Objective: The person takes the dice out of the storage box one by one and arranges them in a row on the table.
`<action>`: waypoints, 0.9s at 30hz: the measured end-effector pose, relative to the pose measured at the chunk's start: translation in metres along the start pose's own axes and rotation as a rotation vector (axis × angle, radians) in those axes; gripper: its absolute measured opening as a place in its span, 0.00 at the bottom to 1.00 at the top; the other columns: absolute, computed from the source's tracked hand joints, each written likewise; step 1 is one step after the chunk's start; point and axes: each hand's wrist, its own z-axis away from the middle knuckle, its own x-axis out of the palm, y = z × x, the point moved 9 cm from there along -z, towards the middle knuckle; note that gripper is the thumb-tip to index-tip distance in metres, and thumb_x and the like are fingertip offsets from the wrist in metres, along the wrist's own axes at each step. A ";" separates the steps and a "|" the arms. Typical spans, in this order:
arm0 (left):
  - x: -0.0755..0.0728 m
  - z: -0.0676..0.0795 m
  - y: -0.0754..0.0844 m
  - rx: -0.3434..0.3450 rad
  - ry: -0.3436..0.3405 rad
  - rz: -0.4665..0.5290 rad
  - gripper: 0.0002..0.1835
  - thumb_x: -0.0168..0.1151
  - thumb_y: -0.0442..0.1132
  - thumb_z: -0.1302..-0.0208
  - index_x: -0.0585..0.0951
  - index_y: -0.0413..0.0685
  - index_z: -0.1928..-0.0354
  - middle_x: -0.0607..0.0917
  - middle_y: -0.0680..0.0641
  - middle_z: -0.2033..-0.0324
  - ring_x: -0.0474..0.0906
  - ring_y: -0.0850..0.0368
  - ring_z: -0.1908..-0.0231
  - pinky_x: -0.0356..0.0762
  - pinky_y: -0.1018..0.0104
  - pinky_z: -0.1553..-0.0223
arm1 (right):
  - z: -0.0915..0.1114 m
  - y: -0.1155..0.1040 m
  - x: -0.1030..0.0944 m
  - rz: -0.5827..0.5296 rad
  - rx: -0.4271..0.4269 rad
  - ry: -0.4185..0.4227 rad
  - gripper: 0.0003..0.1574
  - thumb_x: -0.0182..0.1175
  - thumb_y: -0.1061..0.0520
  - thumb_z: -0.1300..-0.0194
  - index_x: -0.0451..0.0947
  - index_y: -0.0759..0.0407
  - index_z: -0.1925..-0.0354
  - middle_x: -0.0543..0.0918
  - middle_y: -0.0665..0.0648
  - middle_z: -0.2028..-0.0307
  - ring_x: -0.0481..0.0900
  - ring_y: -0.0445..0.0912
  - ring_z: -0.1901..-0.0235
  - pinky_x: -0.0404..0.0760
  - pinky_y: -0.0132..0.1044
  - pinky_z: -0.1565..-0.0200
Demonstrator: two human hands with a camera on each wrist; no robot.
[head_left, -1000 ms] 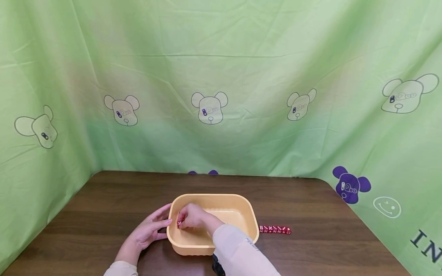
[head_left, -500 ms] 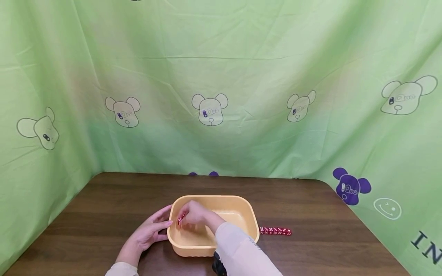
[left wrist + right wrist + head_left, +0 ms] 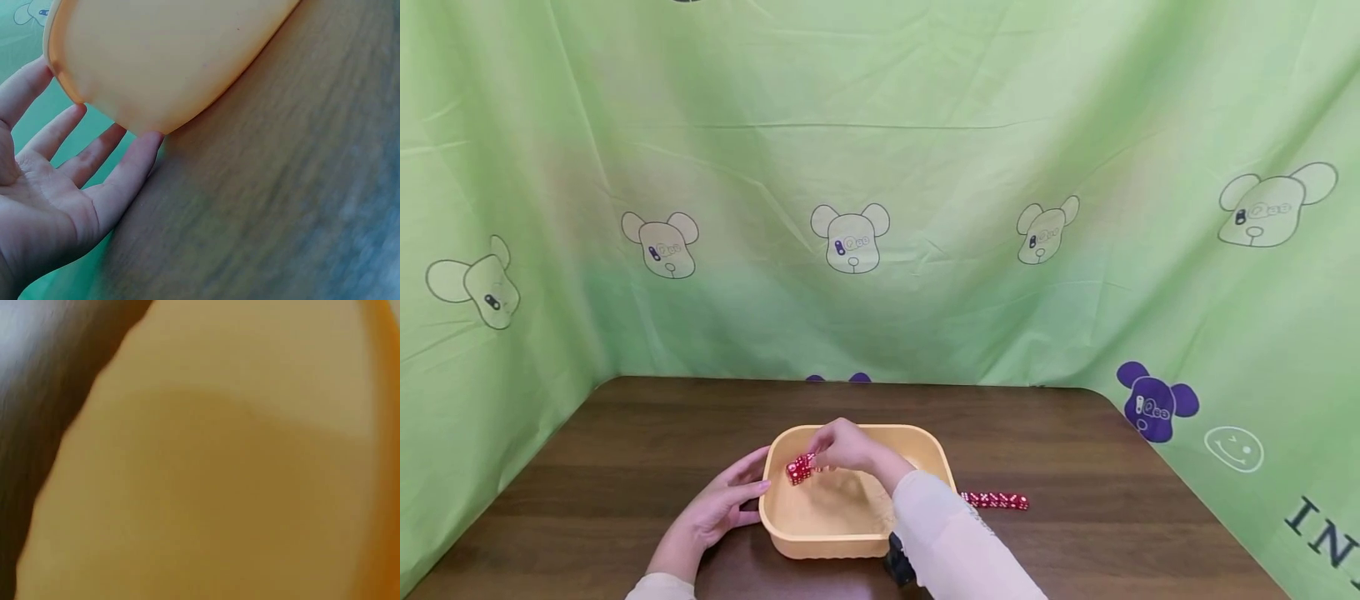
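A pale orange plastic basin (image 3: 831, 546) stands on the brown table, its near wall filling the right wrist view. My left hand (image 3: 721, 502) rests against the basin's left side with fingers spread and fairly straight; in the left wrist view the fingertips and thumb of this left hand (image 3: 69, 181) touch the basin's outer wall (image 3: 169, 62). Over the basin's interior, my right hand (image 3: 850, 448) pinches a short row of red dice (image 3: 800, 468) with white dots at its fingertips. The right wrist view does not show the hand or the dice.
Another row of red dice (image 3: 996, 500) lies on the table just right of the basin, partly behind the right sleeve (image 3: 955, 533). A black wrist device (image 3: 898, 560) hangs under the right forearm, close to the basin's front. Green printed cloth (image 3: 850, 333) surrounds the table.
My right hand has risen and moved to the right from the basin's left end, bringing the dice up with it and into fuller view. The left hand keeps its place on the basin.
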 end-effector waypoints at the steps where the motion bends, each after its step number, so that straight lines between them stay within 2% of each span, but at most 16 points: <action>1: 0.000 0.000 0.000 -0.001 0.002 0.001 0.34 0.52 0.31 0.43 0.50 0.41 0.36 0.51 0.33 0.40 0.68 0.48 0.52 0.71 0.52 0.60 | 0.001 0.001 -0.003 -0.017 0.001 0.005 0.05 0.57 0.72 0.53 0.77 0.71 0.72 0.78 0.58 0.81 0.75 0.53 0.78 0.75 0.39 0.76; 3: 0.000 0.001 0.000 -0.002 0.004 0.006 0.34 0.52 0.31 0.43 0.50 0.41 0.36 0.51 0.33 0.39 0.68 0.49 0.52 0.71 0.52 0.60 | 0.004 0.004 -0.011 -0.030 0.005 0.019 0.05 0.57 0.72 0.52 0.77 0.71 0.71 0.78 0.57 0.81 0.75 0.55 0.77 0.76 0.44 0.74; 10: -0.001 0.000 -0.001 -0.004 0.012 0.016 0.35 0.54 0.31 0.44 0.51 0.41 0.36 0.52 0.34 0.39 0.68 0.49 0.53 0.71 0.51 0.60 | 0.015 0.011 -0.038 -0.059 0.007 0.054 0.04 0.59 0.68 0.50 0.78 0.68 0.71 0.79 0.54 0.78 0.73 0.44 0.78 0.75 0.45 0.73; 14: 0.000 0.000 -0.002 -0.005 0.008 0.017 0.36 0.55 0.32 0.45 0.51 0.41 0.36 0.52 0.34 0.39 0.68 0.49 0.52 0.71 0.51 0.60 | 0.026 0.015 -0.054 -0.062 0.005 0.065 0.04 0.58 0.68 0.49 0.77 0.69 0.71 0.80 0.56 0.76 0.73 0.43 0.77 0.74 0.49 0.71; 18: 0.000 0.000 -0.002 -0.006 0.004 0.015 0.36 0.55 0.32 0.45 0.51 0.42 0.36 0.51 0.34 0.39 0.68 0.49 0.52 0.71 0.51 0.60 | 0.038 0.020 -0.072 -0.061 0.005 0.089 0.06 0.58 0.68 0.49 0.77 0.69 0.69 0.80 0.61 0.74 0.73 0.44 0.77 0.75 0.47 0.71; 22: 0.000 0.000 -0.001 -0.005 0.006 0.016 0.35 0.54 0.32 0.44 0.51 0.42 0.36 0.51 0.34 0.39 0.68 0.50 0.52 0.71 0.52 0.60 | 0.053 0.015 -0.086 -0.076 -0.009 0.109 0.07 0.56 0.69 0.48 0.76 0.73 0.68 0.78 0.67 0.73 0.71 0.41 0.79 0.74 0.39 0.74; 25: 0.001 0.000 -0.001 -0.004 0.001 0.021 0.35 0.53 0.32 0.43 0.50 0.42 0.36 0.50 0.35 0.39 0.67 0.50 0.52 0.70 0.51 0.60 | 0.067 0.006 -0.096 -0.084 -0.012 0.129 0.07 0.55 0.71 0.48 0.75 0.75 0.68 0.78 0.64 0.74 0.71 0.40 0.79 0.74 0.38 0.74; 27: 0.001 0.000 -0.001 -0.006 0.000 0.024 0.34 0.53 0.31 0.43 0.50 0.42 0.36 0.51 0.35 0.39 0.67 0.50 0.52 0.70 0.51 0.60 | 0.074 0.004 -0.102 -0.086 -0.003 0.140 0.07 0.54 0.71 0.48 0.75 0.75 0.68 0.78 0.61 0.75 0.71 0.41 0.78 0.74 0.42 0.73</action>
